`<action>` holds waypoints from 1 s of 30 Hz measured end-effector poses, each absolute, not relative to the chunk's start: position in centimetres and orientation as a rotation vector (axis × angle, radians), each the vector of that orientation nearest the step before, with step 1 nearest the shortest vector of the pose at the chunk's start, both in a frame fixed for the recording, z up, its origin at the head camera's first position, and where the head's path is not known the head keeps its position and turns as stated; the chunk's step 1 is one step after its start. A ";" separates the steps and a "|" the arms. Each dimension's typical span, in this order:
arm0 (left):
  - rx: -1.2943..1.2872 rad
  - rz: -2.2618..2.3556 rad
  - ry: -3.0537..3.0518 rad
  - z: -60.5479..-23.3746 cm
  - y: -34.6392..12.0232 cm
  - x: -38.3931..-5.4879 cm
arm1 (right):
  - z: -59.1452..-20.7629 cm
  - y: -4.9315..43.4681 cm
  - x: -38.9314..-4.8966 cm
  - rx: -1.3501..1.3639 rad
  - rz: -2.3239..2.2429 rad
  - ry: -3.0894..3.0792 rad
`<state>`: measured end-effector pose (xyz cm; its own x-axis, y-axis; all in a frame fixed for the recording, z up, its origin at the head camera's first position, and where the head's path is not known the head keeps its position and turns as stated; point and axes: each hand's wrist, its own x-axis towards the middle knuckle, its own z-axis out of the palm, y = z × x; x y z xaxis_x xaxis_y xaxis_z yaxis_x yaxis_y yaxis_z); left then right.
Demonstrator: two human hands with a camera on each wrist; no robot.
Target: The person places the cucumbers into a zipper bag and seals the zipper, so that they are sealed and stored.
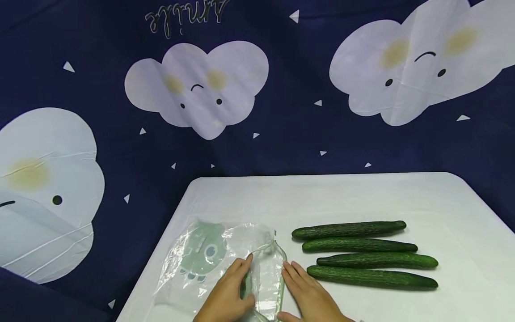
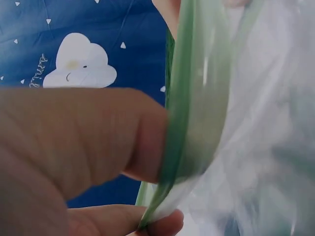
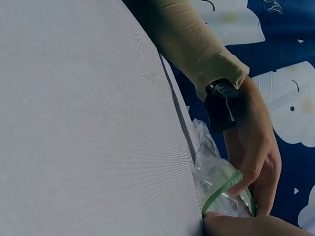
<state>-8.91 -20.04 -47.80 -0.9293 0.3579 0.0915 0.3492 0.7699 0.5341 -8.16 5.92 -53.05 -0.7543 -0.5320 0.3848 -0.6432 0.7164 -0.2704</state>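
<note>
A clear plastic zip bag [image 1: 173, 281] with green edging and a printed green one-eyed monster [image 1: 203, 250] lies on the white table, its mouth spread apart towards the right. My left hand [image 1: 230, 290] pinches the near side of the mouth; in the left wrist view the thumb [image 2: 147, 142] overlaps the green zip strip [image 2: 179, 118]. Against the opposite green edge rests my right hand [image 1: 311, 297], fingers fairly straight and thumb spread low. Right beside that hand are several long dark green cucumbers [image 1: 374, 276], lying roughly parallel.
The white table [image 1: 462, 210] has rounded far corners. Behind it hangs a dark blue cloth [image 1: 289, 147] printed with clouds and small triangles. In the right wrist view, a beige sleeve [image 3: 197, 44] and a black wrist device [image 3: 221, 108] show on the left arm.
</note>
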 end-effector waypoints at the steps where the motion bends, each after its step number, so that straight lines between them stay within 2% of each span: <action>1: 0.575 0.880 2.960 -47.7 -20.2 -8.9 | -53.0 6.1 -8.1 0.917 0.579 -2.652; 10: 0.331 0.747 3.105 -47.3 -20.5 -8.0 | -52.9 6.2 -8.1 0.881 0.713 -2.717; 17: 0.387 0.718 3.251 -46.6 -20.1 -7.6 | -52.3 6.0 -8.1 0.843 0.769 -2.791; 23: 0.214 0.750 3.224 -48.5 -21.2 -7.9 | -52.2 5.6 -8.0 0.847 0.789 -2.813; 30: 0.244 0.815 3.214 -48.3 -21.5 -7.4 | -52.3 5.6 -7.8 0.843 0.777 -2.803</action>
<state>-7.43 -21.46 -48.33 -0.9726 0.0964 0.2115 0.1855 0.8702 0.4565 -7.77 5.61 -52.33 -0.8391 -0.4850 0.2465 -0.5427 0.7143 -0.4419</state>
